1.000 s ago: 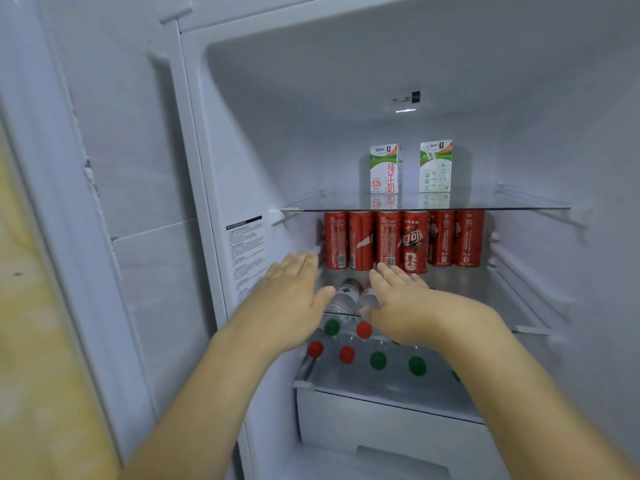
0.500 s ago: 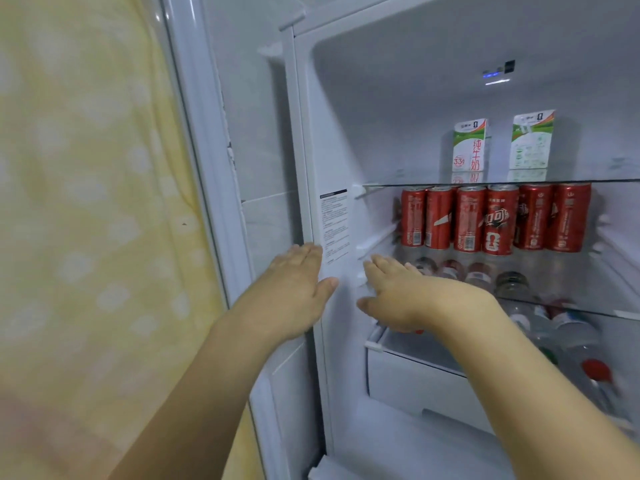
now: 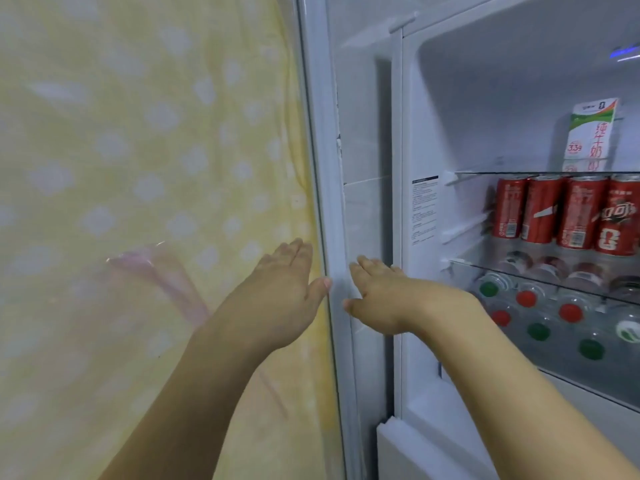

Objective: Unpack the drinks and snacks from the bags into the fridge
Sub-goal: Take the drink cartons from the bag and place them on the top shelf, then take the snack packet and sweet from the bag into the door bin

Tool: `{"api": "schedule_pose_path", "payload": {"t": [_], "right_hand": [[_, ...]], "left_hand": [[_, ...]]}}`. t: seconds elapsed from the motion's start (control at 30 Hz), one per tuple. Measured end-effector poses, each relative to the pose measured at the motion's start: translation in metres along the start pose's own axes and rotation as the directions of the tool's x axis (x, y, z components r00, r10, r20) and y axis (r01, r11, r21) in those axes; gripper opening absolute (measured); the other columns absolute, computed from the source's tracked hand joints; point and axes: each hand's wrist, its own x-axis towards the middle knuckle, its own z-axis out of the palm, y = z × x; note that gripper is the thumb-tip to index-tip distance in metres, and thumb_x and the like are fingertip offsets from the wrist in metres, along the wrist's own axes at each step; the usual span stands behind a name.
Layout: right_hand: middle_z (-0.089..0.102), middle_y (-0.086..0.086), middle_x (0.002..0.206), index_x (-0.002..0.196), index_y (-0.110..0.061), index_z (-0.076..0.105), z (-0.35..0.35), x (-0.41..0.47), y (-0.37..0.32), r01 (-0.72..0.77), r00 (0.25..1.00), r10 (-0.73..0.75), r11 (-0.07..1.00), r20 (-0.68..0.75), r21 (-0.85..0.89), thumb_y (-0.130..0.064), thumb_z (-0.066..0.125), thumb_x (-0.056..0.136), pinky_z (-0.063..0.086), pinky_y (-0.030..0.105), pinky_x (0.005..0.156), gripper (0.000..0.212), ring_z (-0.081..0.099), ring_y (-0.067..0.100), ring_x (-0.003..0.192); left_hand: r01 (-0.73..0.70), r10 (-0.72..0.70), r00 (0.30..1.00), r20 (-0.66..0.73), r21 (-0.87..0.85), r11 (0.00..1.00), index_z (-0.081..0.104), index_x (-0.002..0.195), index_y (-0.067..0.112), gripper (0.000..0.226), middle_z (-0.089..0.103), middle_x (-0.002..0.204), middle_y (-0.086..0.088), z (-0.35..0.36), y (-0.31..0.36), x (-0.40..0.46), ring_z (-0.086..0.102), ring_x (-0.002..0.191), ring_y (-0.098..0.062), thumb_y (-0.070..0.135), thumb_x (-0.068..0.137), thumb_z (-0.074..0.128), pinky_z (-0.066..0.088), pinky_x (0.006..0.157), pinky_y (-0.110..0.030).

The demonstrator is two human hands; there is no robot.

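Both hands reach forward, palms down, fingers straight and together, holding nothing. The left hand [image 3: 287, 289] is stretched flat in front of a yellow cloth [image 3: 138, 168] with pale dots, its thumb tip at the edge of the white door [image 3: 322, 168] of the fridge [image 3: 485, 98]. The right hand [image 3: 384, 299] is also flat and empty, in front of the door's edge and the fridge's left frame; whether either hand touches the door cannot be told. The two hands lie near each other, thumbs pointing inward, with the door's edge showing between them.

The fridge stands open on the right. On its top glass shelf [image 3: 519, 174] a milk carton [image 3: 588, 133] stands upright toward the back. Below it, a row of red cans [image 3: 568, 211] stands upright side by side along the front of the second shelf. Under that, clear bottles [image 3: 540, 320] lie on their sides with red and green caps facing outward; a few more bottles lie behind them, blurred through the glass. A printed label [image 3: 424, 209] is stuck on the inner left wall of the fridge beside the cans. A blue light [image 3: 627, 53] shows on the wall at the top right. A pinkish plastic piece [image 3: 156, 268] shows faintly against the cloth, left of the left arm. No bags are in view.
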Motion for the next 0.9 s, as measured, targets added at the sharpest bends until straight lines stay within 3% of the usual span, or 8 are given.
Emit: {"api": "schedule_pose_path", "payload": {"t": [0.47, 0.9], "right_hand": [[-0.017, 0.007, 0.161, 0.154, -0.01, -0.008, 0.031, -0.01, -0.111, 0.334, 0.942, -0.333, 0.942, 0.032, -0.02, -0.04, 0.029, 0.104, -0.003, 0.037, 0.12, 0.07, -0.013, 0.02, 0.149], [-0.017, 0.006, 0.161, 0.154, -0.01, -0.008, 0.063, -0.047, -0.241, 0.565, 0.824, -0.562, 0.825, 0.075, -0.019, -0.039, 0.029, 0.104, -0.004, 0.036, 0.12, 0.068, -0.012, 0.02, 0.149]], "left_hand": [[0.341, -0.338, 0.94, -0.046, 0.153, 0.928, 0.001, 0.156, 0.011, 0.066, -0.004, 0.164, -0.006, -0.034, -0.047, -0.132, -0.003, 0.15, -0.015, 0.044, 0.104, 0.022, -0.001, 0.119, -0.03], [0.609, -0.613, 0.786, -0.078, 0.268, 0.747, 0.001, 0.155, 0.008, 0.067, 0.0, 0.164, -0.009, -0.064, -0.112, -0.258, 0.001, 0.151, -0.02, 0.046, 0.104, 0.022, 0.004, 0.12, -0.035]]}}
